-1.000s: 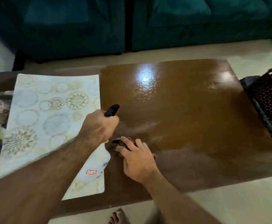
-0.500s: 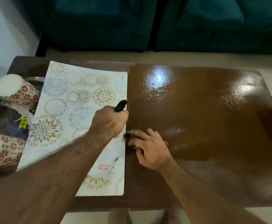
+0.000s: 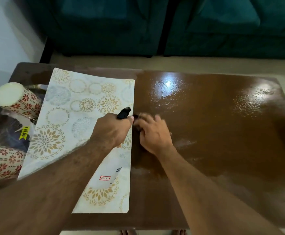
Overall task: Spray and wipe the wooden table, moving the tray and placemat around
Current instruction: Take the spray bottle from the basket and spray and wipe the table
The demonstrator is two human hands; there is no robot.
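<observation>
The wooden bench (image 3: pixel 214 133) is seen glossy and wet across its right half, with light reflected near the far edge and streaks near the front edge. A dark cloth (image 3: pixel 137 122), mostly hidden, is pressed onto the bench near its middle by the right hand (image 3: pixel 152 133), whose fingers (image 3: pixel 146 118) are blurred and appear loosely spread over it, the forearm reaching in from the front edge. Just to the left, a spray bottle (image 3: pixel 114 172) is gripped by the left hand (image 3: pixel 112 131), the fingers curled tight around its neck, the black nozzle (image 3: pixel 124 112) pointing toward the far edge and the white body hanging below the wrist over the placemat. The patterned placemat (image 3: pixel 74 116) is laid on the left half, its right edge running beside both hands and its near edge just short of the front edge of the bench. At the left edge a tray (image 3: pixel 6 133) is partly covered by the placemat, and two patterned cups (image 3: pixel 18 99) lying on their sides are carried on it. The whole right half of the bench is left open for wiping. A teal sofa (image 3: pixel 155 24) stands beyond the far edge.
</observation>
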